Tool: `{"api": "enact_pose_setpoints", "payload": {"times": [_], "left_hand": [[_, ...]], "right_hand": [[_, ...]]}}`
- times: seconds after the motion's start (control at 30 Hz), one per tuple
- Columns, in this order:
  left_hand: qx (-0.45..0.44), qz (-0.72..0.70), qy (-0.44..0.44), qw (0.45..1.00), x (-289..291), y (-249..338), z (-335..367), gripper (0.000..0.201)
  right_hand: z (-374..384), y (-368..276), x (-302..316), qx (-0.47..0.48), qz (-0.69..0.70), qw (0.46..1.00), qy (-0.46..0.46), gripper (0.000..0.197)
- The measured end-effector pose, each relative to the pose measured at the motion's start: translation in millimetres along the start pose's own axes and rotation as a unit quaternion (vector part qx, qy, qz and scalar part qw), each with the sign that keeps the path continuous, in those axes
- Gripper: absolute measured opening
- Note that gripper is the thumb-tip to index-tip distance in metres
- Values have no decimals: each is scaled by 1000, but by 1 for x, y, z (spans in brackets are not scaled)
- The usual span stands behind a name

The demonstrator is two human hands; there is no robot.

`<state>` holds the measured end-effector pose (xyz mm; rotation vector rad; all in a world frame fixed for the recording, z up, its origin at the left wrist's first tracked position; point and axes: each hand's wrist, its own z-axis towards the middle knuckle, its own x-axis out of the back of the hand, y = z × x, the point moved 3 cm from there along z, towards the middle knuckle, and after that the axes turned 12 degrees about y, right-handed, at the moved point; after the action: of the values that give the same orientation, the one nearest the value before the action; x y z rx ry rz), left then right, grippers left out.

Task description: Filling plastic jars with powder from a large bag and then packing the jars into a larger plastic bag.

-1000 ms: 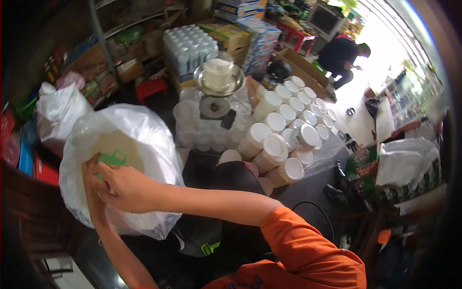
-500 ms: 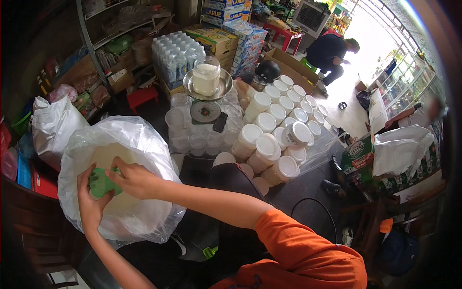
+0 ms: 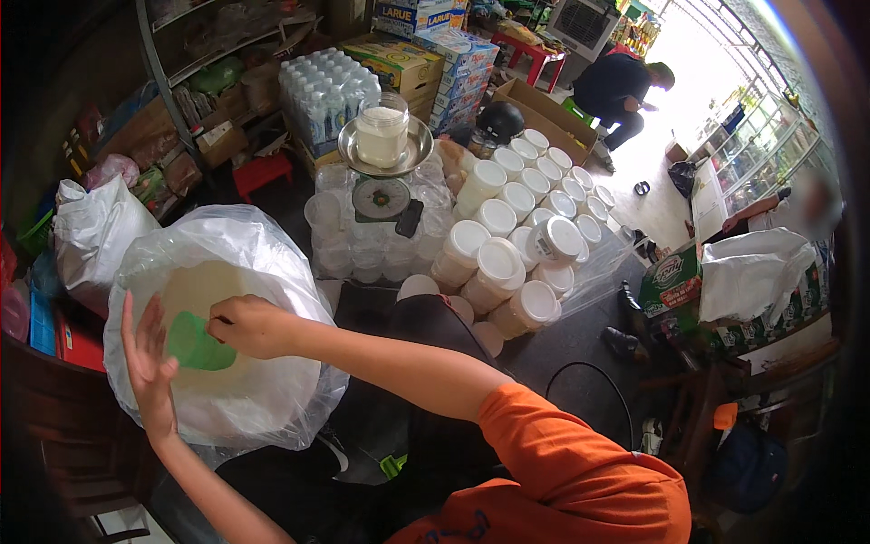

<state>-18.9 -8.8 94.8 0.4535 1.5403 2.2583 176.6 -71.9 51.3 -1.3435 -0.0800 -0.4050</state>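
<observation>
A large sack lined with clear plastic (image 3: 272, 245) stands at the left, with pale powdery contents (image 3: 217, 281) inside. Over its mouth, my right hand (image 3: 258, 326) grips a green plastic scoop (image 3: 201, 343) by its right side. My left hand (image 3: 149, 372) is held up just left of the scoop, fingers spread and apart from it. Beyond the sack, a clear jar (image 3: 381, 136) partly filled with white stuff sits in the metal pan (image 3: 419, 156) of a scale (image 3: 381, 199).
Clear plastic tubs (image 3: 335, 245) stand beneath the scale, with a dark phone (image 3: 410, 218) beside its dial. Many white-lidded jars (image 3: 498, 258) crowd the middle. A full white sack (image 3: 100, 231) stands at far left. One person (image 3: 616, 91) sits at the back; another (image 3: 788, 218) is at right.
My left hand has let go of the green scoop and opened out to its left. My right hand still holds the scoop, now tilted differently. The whole view has shifted slightly.
</observation>
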Motion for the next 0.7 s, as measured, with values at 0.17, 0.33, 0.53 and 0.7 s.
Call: {"api": "enact_pose_setpoints", "payload": {"times": [0.17, 0.33, 0.53, 0.7], "left_hand": [[10, 44, 262, 964, 21, -22, 7, 55], [98, 110, 281, 948, 47, -50, 6, 41], [22, 177, 222, 959, 43, -73, 15, 32], [57, 187, 181, 964, 9, -60, 11, 39]], "right_hand": [[-3, -4, 2, 28, 15, 999, 41, 31], [-6, -25, 15, 19, -5, 1000, 6, 31], [-13, -73, 68, 19, 94, 994, 46, 32], [-31, -99, 156, -9, 154, 978, 144, 30]]}}
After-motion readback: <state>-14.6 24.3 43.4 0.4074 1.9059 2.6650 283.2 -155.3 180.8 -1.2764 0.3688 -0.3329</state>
